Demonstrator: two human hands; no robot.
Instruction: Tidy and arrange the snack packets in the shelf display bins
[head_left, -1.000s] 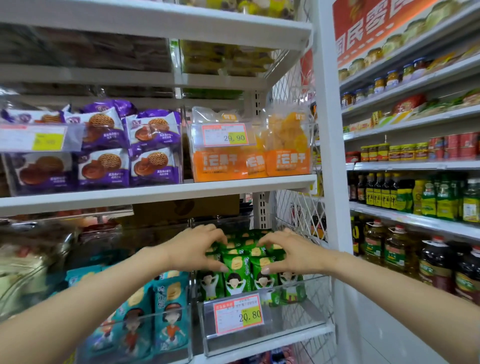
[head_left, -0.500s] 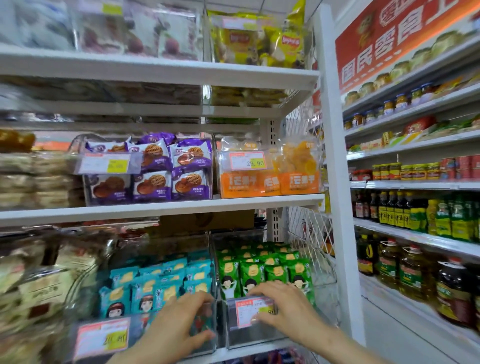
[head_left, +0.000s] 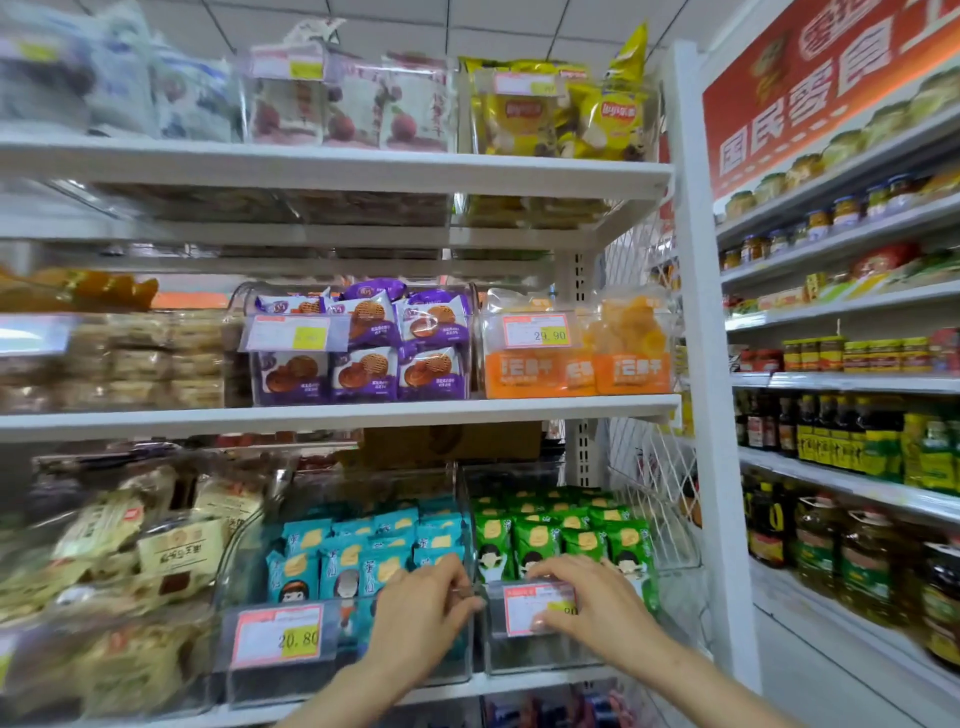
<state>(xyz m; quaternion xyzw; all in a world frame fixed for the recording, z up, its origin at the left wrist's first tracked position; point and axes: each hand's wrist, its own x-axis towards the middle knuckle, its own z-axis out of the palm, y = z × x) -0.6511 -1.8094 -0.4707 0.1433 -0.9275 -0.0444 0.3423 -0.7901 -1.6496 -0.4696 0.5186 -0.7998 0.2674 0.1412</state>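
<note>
Risen, the left grip clenches the teal-packet bin — the right grip pinches the green-packet bin.

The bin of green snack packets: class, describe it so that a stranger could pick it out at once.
Find the white upright post. Beside it, under the orange packets, sits a clear bin of green packets. Unlike the blue-packet bin on its left, its packets are green, and the right hand pinches its price tag.
</note>
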